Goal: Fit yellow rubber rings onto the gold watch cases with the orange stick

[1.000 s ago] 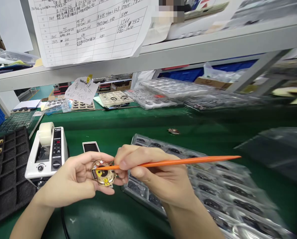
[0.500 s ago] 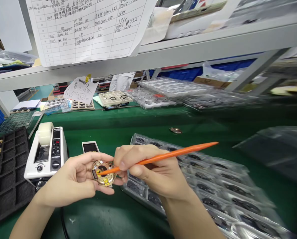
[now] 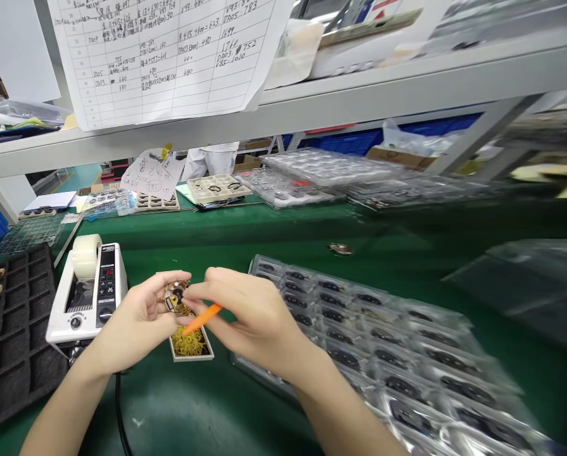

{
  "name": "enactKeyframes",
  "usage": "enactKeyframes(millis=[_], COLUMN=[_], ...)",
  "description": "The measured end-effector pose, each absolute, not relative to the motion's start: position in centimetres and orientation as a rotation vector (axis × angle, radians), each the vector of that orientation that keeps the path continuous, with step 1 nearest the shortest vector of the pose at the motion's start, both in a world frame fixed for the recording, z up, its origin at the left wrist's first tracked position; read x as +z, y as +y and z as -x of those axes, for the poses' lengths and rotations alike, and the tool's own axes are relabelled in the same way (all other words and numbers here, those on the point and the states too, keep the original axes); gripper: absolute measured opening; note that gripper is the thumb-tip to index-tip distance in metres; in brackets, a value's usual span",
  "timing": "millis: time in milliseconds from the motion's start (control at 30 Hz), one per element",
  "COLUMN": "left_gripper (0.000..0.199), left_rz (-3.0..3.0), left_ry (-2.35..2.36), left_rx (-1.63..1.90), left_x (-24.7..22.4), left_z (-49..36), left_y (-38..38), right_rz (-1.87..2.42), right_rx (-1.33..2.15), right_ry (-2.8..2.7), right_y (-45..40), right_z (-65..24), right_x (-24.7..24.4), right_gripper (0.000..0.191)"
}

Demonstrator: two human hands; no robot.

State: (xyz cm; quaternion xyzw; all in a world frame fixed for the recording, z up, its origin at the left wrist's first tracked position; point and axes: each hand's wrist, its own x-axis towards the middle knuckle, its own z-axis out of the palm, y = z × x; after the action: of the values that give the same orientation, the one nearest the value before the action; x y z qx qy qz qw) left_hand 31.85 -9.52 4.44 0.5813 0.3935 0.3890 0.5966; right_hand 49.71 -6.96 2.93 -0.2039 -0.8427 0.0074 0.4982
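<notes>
My left hand [image 3: 138, 313] is closed around the edge of a round, watch-sized metal case [image 3: 173, 296] with small electronic parts showing inside. My right hand [image 3: 249, 313] grips an orange plastic pry stick [image 3: 202, 318], whose visible end slants down and to the left. The thumb and forefinger of that hand reach the right side of the round case; whether they pinch anything small there I cannot tell. Just below both hands lies a white-rimmed box [image 3: 192, 359], holding a heap of thin yellow strips [image 3: 188, 342].
A white tape dispenser [image 3: 86, 297] stands at the left, beside a black compartment tray [image 3: 17, 354]. Clear plastic trays [image 3: 359, 316] with dark round parts spread across the right. One small metal part [image 3: 340, 249] lies farther back. A grey shelf beam [image 3: 312, 101] crosses above.
Both hands have moved left over the box, the round case rising slightly. The orange stick has swung from pointing into the case to slanting below it. The yellow strips are now visible.
</notes>
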Motion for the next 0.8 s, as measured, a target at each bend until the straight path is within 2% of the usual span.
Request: enactKeyframes(millis=[200, 500, 800], left_gripper=[0.049, 0.058, 0.052], left_rz=[-1.538, -1.872, -1.757], left_ry=[0.978, 1.211, 1.166], left_rx=[0.861, 0.754, 0.759], left_x=[4.5, 4.7, 4.7], left_z=[-31.8, -31.8, -31.9], left_y=[-10.1, -11.2, -11.1], right_rz=[0.512, 0.519, 0.428], right_rx=[-0.194, -0.204, -0.236], right_ry=[-2.126, -2.174, -2.109], right_y=[-6.5, -7.0, -6.9], right_z=[-48.9, -48.8, -48.5], right_x=[2.4, 2.2, 2.1], right_gripper=[0.02, 0.024, 0.022])
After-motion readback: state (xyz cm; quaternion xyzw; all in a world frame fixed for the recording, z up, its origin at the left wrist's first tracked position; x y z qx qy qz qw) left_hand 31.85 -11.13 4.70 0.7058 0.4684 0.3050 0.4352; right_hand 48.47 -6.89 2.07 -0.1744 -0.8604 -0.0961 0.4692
